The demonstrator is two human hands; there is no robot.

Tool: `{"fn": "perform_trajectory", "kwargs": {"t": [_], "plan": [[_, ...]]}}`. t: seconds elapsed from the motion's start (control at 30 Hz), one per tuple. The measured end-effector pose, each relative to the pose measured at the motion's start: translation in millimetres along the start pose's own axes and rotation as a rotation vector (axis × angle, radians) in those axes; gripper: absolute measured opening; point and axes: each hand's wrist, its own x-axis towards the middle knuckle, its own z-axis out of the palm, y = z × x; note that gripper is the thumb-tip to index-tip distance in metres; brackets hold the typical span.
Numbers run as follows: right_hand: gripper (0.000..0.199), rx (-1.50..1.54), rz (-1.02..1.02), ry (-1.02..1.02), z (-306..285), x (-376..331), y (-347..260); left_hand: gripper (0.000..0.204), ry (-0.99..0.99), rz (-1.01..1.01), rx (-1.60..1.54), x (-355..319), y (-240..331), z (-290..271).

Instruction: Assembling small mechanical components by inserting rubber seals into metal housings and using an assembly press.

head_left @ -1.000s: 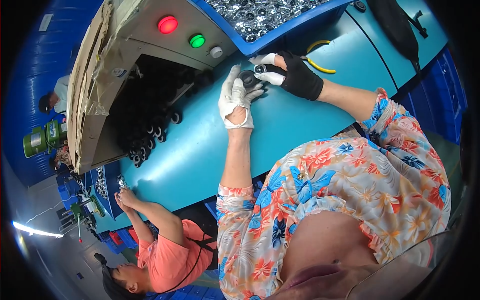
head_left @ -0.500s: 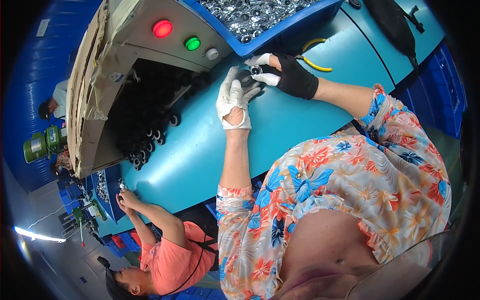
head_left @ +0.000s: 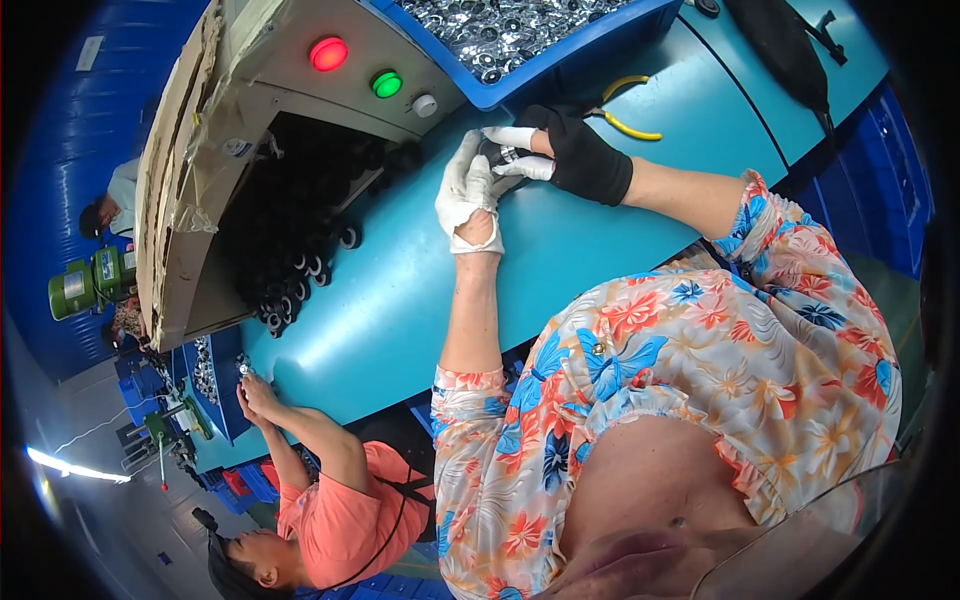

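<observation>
My left hand [head_left: 467, 190], in a white glove with a hole near the wrist, is closed around a black round wheel-like part [head_left: 490, 150]. From the right, my right hand [head_left: 580, 155], in a black glove with white-covered fingertips, pinches a small shiny round metal-and-black piece [head_left: 508, 154] against that black part. Both hands meet above the turquoise table, and the fingers hide much of the two parts. Just beyond my right hand lie yellow-handled pliers [head_left: 632, 130].
A blue bin [head_left: 487, 97] of shiny small parts stands beyond my hands. Left of it, a box-like machine has a red light [head_left: 328, 54] and a green light [head_left: 386, 84]. Black rings [head_left: 300, 265] heap at its opening. A co-worker in a coral shirt [head_left: 355, 520] handles something farther left.
My right hand has moved slightly left, bringing the shiny piece onto the black part. Its fingers now overlap the left hand's grip, and the black part shows less.
</observation>
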Motion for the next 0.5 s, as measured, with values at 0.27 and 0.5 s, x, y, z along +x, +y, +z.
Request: {"fn": "perform_trajectory", "kwargs": {"t": [0.27,0.5], "plan": [[0.033,0.103,-0.022,0.154,8,-1,4,0.043,0.002,-0.013,-0.009,0,-2,0],[0.032,-0.014,-0.038,0.033,-1,2,-3,0.041,-0.006,-0.031,0.06,-5,1,5]]}}
